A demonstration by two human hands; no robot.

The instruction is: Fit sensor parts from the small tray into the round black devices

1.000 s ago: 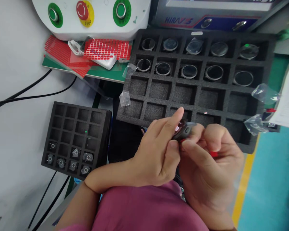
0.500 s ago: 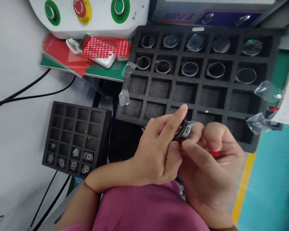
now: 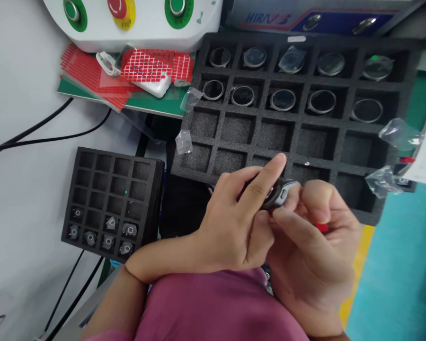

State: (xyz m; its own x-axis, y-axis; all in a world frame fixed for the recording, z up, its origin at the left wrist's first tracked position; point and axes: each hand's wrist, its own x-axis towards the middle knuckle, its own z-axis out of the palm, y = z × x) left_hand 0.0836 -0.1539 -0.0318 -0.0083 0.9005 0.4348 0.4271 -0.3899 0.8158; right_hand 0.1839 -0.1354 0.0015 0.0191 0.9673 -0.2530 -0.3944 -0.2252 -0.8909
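Note:
My left hand (image 3: pixel 239 222) is closed around a smartwatch case (image 3: pixel 280 195), with its index finger stretched along the top. The case is dark with a grey side that has a slot-shaped button; the fingers cover most of it. At the right edge of the case, my right hand (image 3: pixel 315 251) pinches with thumb and fingertips. A small red film piece (image 3: pixel 321 228) shows between its curled fingers, and a bit of red also peeks out by the thumb tip. Both hands are above the near edge of a large black foam tray (image 3: pixel 178 166).
Round watch cases (image 3: pixel 283 100) fill the tray's two far rows. Clear film scraps (image 3: pixel 183 141) cling to its edges. At left, a smaller foam tray (image 3: pixel 152 194) holds several small wrapped parts. Behind lie red-striped sheets (image 3: pixel 88 78) and a white control panel (image 3: pixel 145 28) with a stop button.
The hands and the watch case have shifted slightly right, and the case shows a little more of its side. The view has moved a little; both hands keep their hold.

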